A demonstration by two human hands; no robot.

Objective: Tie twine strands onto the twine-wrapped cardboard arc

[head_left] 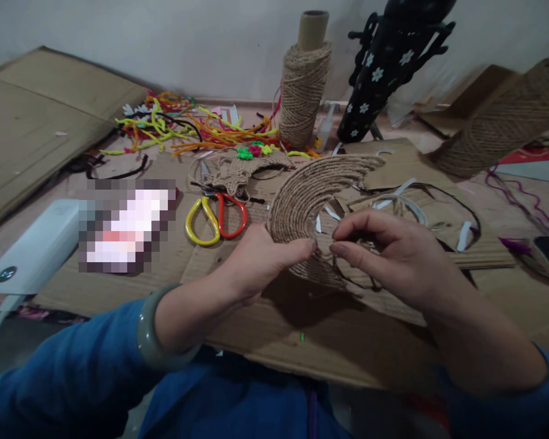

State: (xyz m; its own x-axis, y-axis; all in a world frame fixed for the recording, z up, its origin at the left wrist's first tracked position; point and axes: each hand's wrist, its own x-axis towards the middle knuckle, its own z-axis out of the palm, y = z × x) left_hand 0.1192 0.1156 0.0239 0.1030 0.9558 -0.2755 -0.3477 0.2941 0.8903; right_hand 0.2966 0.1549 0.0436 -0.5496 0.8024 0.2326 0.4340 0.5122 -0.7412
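My left hand (pixel 260 259) grips the lower edge of a curved arch-shaped piece wound with jute twine (pixel 302 195), thumb pressed on its inner rim. My right hand (pixel 384 247) pinches the same piece or a twine strand right beside the left thumb, fingertips almost touching. Both hands hover over a sheet of brown cardboard (pixel 274 341) lying across my lap. Both sleeves are blue, and a pale green bangle (pixel 149 332) sits on my left wrist.
Scissors with one yellow and one red handle (pixel 215 216) lie left of the arch. A tall jute spool (pixel 304 91) stands behind, another spool (pixel 498 122) lies at right. Coloured pipe cleaners (pixel 187 125), a white power bank (pixel 32 247), paper strips (pixel 402 201) and a black flowered object (pixel 384 67) surround.
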